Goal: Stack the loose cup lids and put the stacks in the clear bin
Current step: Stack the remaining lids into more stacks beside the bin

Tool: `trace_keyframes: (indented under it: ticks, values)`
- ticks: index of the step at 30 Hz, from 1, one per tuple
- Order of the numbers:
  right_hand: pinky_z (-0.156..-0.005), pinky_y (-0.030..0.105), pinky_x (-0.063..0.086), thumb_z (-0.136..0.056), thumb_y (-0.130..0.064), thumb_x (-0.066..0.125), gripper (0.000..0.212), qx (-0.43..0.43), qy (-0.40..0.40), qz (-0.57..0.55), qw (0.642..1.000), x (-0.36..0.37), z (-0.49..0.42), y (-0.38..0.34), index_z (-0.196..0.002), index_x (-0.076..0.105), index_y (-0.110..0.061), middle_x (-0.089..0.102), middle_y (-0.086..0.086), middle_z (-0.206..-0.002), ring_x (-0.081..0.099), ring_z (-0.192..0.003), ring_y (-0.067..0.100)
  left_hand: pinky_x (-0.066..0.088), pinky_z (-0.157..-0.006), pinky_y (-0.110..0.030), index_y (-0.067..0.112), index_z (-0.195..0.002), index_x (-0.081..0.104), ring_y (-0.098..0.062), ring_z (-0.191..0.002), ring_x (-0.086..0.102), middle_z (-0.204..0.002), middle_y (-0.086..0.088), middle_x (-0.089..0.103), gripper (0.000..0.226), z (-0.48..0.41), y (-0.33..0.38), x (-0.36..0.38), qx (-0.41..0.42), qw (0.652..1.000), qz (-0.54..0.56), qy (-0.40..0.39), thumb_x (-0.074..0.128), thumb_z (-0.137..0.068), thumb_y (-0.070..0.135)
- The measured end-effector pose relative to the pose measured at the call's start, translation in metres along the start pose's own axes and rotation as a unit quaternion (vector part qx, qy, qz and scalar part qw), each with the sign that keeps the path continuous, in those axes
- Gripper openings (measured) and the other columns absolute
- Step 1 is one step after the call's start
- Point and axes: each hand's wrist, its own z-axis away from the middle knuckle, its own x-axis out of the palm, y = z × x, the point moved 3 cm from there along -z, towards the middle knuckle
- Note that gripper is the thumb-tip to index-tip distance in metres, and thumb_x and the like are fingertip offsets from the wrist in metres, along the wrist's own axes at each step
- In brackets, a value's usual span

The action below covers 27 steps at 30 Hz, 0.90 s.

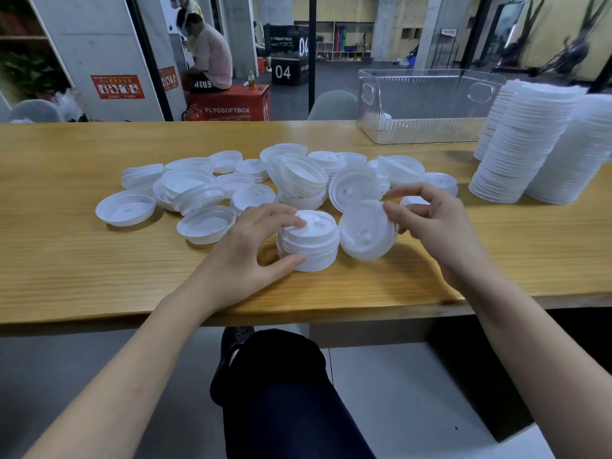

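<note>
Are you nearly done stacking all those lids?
Not yet. Done: tall stacks stand on the table, right of the clear bin. In hand: the left hand holds a short stack while the right hand pinches a tilted lid beside it. Left: many loose lids lie scattered on the table, and the tall stacks are not in the bin, which looks almost empty.

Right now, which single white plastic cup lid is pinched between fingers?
The tilted white plastic lid in the right hand, beside the short stack the left hand grips; the rest lie on the wooden table.
</note>
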Motion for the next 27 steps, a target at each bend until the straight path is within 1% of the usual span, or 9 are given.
trace_keyframes:
  ticks: [4, 7, 10, 13, 16, 19, 22, 24, 27]
  values:
    - [-0.062, 0.007, 0.038, -0.091, -0.016, 0.068, 0.002, -0.039, 0.037, 0.210, 0.976, -0.006, 0.000, 0.010, -0.090, 0.067, -0.017, 0.066, -0.010, -0.072, 0.056, -0.066, -0.002, 0.036, -0.100, -0.018, 0.030, -0.123, 0.060, -0.007, -0.124, 0.047, -0.131, 0.016, 0.053, 0.047, 0.000, -0.001, 0.000, 0.000, 1.000, 0.000, 0.001, 0.062, -0.081, 0.052]
    - [-0.075, 0.017, 0.035, -0.092, -0.024, 0.067, 0.009, -0.091, 0.018, 0.293, 0.952, -0.003, 0.004, 0.013, -0.100, 0.065, -0.026, 0.065, -0.010, -0.094, 0.053, -0.086, 0.006, 0.038, -0.101, -0.021, 0.030, -0.124, 0.059, -0.007, -0.124, 0.047, -0.132, 0.016, 0.053, 0.048, 0.000, -0.001, 0.001, 0.000, 1.000, 0.000, 0.003, 0.061, -0.082, 0.053]
    - [-0.087, 0.028, 0.031, -0.087, -0.051, 0.065, 0.035, -0.108, -0.057, 0.346, 0.930, 0.003, 0.009, 0.015, -0.117, 0.065, -0.032, 0.058, -0.018, -0.107, 0.042, -0.104, 0.014, 0.036, -0.104, -0.021, 0.029, -0.129, 0.055, -0.006, -0.128, 0.045, -0.134, 0.015, 0.052, 0.052, -0.001, 0.001, 0.000, 0.004, 1.000, 0.003, 0.005, 0.061, -0.083, 0.052]
    - [-0.092, 0.032, 0.030, -0.075, -0.074, 0.058, 0.053, -0.115, -0.105, 0.397, 0.905, 0.005, 0.012, 0.014, -0.118, 0.063, -0.043, 0.052, -0.024, -0.111, 0.037, -0.106, 0.011, 0.037, -0.109, -0.029, 0.025, -0.134, 0.052, -0.007, -0.132, 0.042, -0.138, 0.012, 0.049, 0.054, -0.001, 0.002, -0.002, -0.001, 1.000, 0.014, 0.016, 0.060, -0.086, 0.049]
    - [-0.094, 0.035, 0.033, -0.070, -0.069, 0.061, 0.053, -0.105, -0.113, 0.398, 0.904, 0.005, 0.010, 0.016, -0.117, 0.062, -0.045, 0.054, -0.024, -0.115, 0.038, -0.106, 0.011, 0.039, -0.108, -0.034, 0.025, -0.134, 0.051, -0.006, -0.132, 0.042, -0.138, 0.013, 0.049, 0.053, -0.001, 0.002, -0.002, -0.010, 1.000, 0.022, 0.021, 0.057, -0.087, 0.049]
    - [-0.092, 0.035, 0.037, -0.070, -0.066, 0.062, 0.051, -0.106, -0.071, 0.366, 0.922, 0.007, 0.007, 0.015, -0.116, 0.064, -0.042, 0.058, -0.022, -0.108, 0.044, -0.104, 0.013, 0.041, -0.106, -0.035, 0.027, -0.133, 0.050, -0.007, -0.129, 0.044, -0.135, 0.014, 0.050, 0.048, -0.001, 0.001, -0.002, -0.017, 0.999, 0.029, 0.023, 0.053, -0.090, 0.049]
    - [-0.085, 0.017, 0.037, -0.077, -0.063, 0.069, 0.043, -0.109, -0.021, 0.246, 0.963, 0.013, 0.004, 0.007, -0.113, 0.065, -0.040, 0.062, -0.027, -0.105, 0.050, -0.101, 0.014, 0.040, -0.104, -0.029, 0.037, -0.131, 0.047, -0.009, -0.126, 0.047, -0.129, 0.024, 0.050, 0.035, -0.002, 0.001, -0.003, -0.019, 0.998, 0.050, 0.035, 0.041, -0.098, 0.044]
    - [-0.086, 0.010, 0.034, -0.073, -0.068, 0.064, 0.044, -0.130, -0.038, 0.206, 0.969, 0.026, 0.004, -0.003, -0.110, 0.063, -0.045, 0.063, -0.027, -0.110, 0.049, -0.102, 0.010, 0.036, -0.100, -0.019, 0.045, -0.128, 0.043, -0.009, -0.124, 0.047, -0.126, 0.032, 0.048, 0.031, -0.001, 0.002, -0.004, -0.021, 0.997, 0.062, 0.041, 0.034, -0.099, 0.040]
    - [-0.099, 0.031, 0.039, -0.070, -0.071, 0.059, 0.044, -0.171, -0.086, 0.215, 0.958, 0.049, 0.006, -0.012, -0.109, 0.061, -0.050, 0.063, -0.025, -0.115, 0.045, -0.106, 0.009, 0.034, -0.097, -0.014, 0.042, -0.131, 0.041, -0.008, -0.122, 0.046, -0.124, 0.031, 0.046, 0.034, -0.001, 0.002, -0.005, -0.027, 0.996, 0.066, 0.048, 0.031, -0.098, 0.038]
